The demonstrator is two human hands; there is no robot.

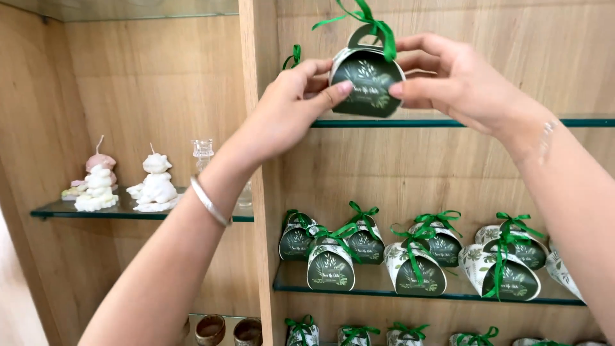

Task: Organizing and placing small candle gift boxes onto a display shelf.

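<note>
A small dark green gift box with a leaf pattern and a green ribbon bow stands on the upper glass shelf. Both my hands are on it. My left hand pinches its left side between thumb and fingers. My right hand holds its right side, with fingers near the ribbon on top. A silver bangle sits on my left wrist. Another green ribbon pokes out behind my left hand; the box under it is hidden.
The lower glass shelf holds several matching ribboned boxes, with more on the shelf below. Left of the wooden divider, a glass shelf carries white figurine candles, a pink one and a clear glass holder. Brown cups stand underneath.
</note>
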